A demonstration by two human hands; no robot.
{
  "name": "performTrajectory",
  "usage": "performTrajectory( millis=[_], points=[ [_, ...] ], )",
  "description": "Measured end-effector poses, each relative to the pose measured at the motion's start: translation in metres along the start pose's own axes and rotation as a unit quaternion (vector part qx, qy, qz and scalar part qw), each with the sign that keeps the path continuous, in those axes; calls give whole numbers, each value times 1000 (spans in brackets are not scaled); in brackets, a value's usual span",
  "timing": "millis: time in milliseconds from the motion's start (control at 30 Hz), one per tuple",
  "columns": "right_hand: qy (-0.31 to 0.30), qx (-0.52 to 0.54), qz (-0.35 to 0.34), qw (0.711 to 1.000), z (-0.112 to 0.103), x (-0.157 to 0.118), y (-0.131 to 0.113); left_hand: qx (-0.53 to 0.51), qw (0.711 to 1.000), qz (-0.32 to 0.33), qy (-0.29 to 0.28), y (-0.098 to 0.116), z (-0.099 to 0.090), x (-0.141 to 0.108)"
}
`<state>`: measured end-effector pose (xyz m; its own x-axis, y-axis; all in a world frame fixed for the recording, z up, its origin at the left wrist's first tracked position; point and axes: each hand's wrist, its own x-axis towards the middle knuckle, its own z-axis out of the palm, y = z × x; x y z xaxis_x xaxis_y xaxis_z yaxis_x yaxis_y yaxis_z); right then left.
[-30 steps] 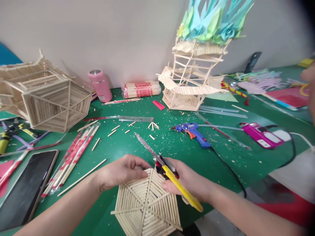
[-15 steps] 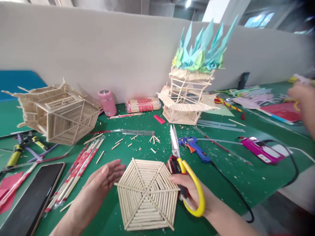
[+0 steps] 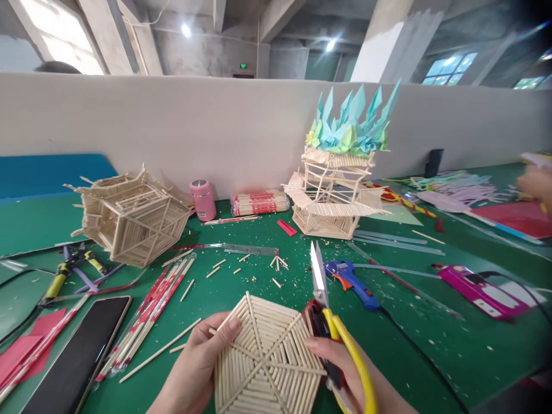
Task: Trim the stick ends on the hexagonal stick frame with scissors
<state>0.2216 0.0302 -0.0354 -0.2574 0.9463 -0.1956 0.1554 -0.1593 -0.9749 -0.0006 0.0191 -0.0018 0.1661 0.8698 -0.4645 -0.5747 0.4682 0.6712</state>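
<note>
Two hands hold a flat stick panel [image 3: 265, 359] at the near middle of the green counter [image 3: 414, 316].
The left hand [image 3: 207, 348] pinches the panel's left edge, thumb on top. The right hand [image 3: 345, 368] has its fingers wrapped around yellow-handled scissors [image 3: 318, 279] and a red and black tool [image 3: 319, 325], and its thumb touches the panel's right edge. The scissors point to the far side. A blue glue gun [image 3: 356, 286] lies just right of them. A black phone [image 3: 80, 356] and wrapped sticks [image 3: 149, 313] lie on the left. Farther back, a stick frame [image 3: 149, 233] is on the left, a pink flask [image 3: 202, 202] stands beside it, and a stick tower [image 3: 330, 207] with blue paper leaves [image 3: 356, 118] stands more to the right.
</note>
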Motion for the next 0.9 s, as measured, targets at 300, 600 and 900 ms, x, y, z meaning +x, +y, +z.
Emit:
performTrajectory(
  millis=[300,600,900],
  points=[
    [20,-207,-37,977,-30,0,-37,167,986,18,-20,14,-3,-10],
    [-71,-430,-108,893,-36,-10,-47,324,942,38,-81,19,-7,-11],
    [-87,-436,-94,891,-37,-6,-46,362,926,55,-93,20,-6,-12]
  ],
)
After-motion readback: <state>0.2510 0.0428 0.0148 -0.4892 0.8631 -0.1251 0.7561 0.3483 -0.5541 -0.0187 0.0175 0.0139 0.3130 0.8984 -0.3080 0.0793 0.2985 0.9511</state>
